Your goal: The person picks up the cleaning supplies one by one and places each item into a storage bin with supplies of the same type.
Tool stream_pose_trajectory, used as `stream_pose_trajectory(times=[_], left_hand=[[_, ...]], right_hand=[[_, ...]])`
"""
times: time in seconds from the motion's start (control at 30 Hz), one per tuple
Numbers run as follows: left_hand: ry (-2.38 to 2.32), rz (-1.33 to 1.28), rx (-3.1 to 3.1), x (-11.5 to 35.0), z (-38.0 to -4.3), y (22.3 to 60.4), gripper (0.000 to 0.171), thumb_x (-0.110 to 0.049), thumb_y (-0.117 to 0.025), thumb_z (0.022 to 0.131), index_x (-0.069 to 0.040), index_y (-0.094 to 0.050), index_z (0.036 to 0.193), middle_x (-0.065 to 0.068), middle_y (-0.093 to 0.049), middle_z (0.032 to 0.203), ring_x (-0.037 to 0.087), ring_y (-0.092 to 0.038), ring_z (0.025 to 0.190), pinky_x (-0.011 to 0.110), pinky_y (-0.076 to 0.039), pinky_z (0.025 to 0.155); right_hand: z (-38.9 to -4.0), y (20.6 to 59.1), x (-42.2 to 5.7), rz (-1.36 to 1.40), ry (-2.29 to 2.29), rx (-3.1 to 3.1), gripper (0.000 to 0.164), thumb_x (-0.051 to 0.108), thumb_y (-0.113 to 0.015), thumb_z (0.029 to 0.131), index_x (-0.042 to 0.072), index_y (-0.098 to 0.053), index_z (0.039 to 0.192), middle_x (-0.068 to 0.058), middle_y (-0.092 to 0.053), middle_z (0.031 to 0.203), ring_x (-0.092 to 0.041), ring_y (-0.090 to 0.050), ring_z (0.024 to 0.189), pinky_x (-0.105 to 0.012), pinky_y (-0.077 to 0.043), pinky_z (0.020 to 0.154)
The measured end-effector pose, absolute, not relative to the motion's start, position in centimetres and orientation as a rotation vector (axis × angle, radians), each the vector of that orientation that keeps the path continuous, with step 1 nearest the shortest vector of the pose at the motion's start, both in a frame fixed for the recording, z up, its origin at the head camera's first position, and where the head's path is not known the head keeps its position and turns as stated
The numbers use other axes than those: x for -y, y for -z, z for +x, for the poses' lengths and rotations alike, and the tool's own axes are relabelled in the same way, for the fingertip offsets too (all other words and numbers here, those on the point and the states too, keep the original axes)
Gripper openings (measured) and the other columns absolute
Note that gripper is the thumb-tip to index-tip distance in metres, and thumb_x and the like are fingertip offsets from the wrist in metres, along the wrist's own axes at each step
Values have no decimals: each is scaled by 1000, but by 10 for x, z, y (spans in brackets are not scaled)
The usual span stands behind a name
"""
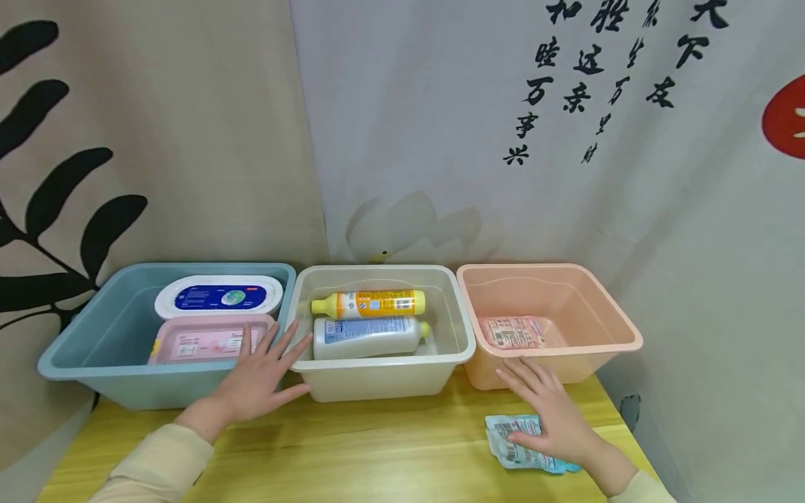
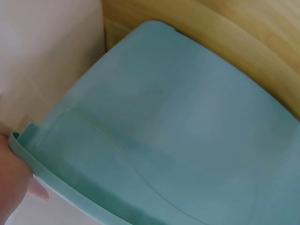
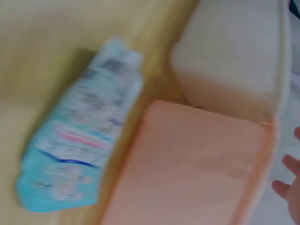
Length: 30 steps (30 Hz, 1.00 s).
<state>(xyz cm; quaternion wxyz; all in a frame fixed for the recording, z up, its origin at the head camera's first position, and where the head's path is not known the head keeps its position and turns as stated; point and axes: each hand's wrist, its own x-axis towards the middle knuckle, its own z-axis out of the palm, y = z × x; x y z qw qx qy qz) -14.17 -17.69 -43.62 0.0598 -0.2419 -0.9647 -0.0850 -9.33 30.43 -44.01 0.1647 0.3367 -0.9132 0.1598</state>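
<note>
My left hand (image 1: 251, 381), fingers spread, is at the front where the blue bin (image 1: 157, 388) and the white bin (image 1: 377, 381) meet; its fingertips overlap both rims. In the left wrist view the blue bin's outer wall (image 2: 187, 103) fills most of the picture. With fingers extended, my right hand (image 1: 553, 412) is in front of the pink bin (image 1: 604, 353), fingertips close to its front wall. Below that hand lies a light blue pouch (image 1: 512, 447) on the table, partly hidden by it. The right wrist view shows the pouch (image 3: 79, 136) whole, beside the pink bin.
Inside the blue bin are a white wipes box (image 1: 220, 297) and a pink-lidded pack (image 1: 207, 339). The white bin holds a yellow bottle (image 1: 371, 304) and a white bottle (image 1: 371, 337). One pink packet (image 1: 512, 332) lies in the pink bin. Curtains hang behind the wooden table (image 1: 377, 447).
</note>
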Motion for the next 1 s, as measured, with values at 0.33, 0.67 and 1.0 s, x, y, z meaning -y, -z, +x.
stream_pose_trajectory(times=[0.33,0.67,1.0], left_hand=[[214,-722,2942,178,-141,435,78,-62,-48,87,-22,-25,149,17,-20,155,47,-15,140,67,8,108],[229,-736,2914,177,-143,439,78,-59,-52,86,-23,-24,150,18,-21,155,48,-16,139,68,6,108],[210,-746,2862,178,-144,441,80,-55,-57,84,-24,-23,150,19,-24,153,49,-18,138,69,3,107]], right_hand=[[-82,493,-320,994,-298,2651,84,53,-74,67,25,-43,140,-8,-44,143,-38,-39,126,-55,-30,95],[-84,526,-340,1012,-212,2744,68,45,-69,78,28,-46,139,-7,-43,145,-39,-43,124,-58,-36,91],[-93,544,-352,1074,-283,2891,68,55,-61,82,27,-44,140,-16,-41,145,-48,-41,126,-66,-33,94]])
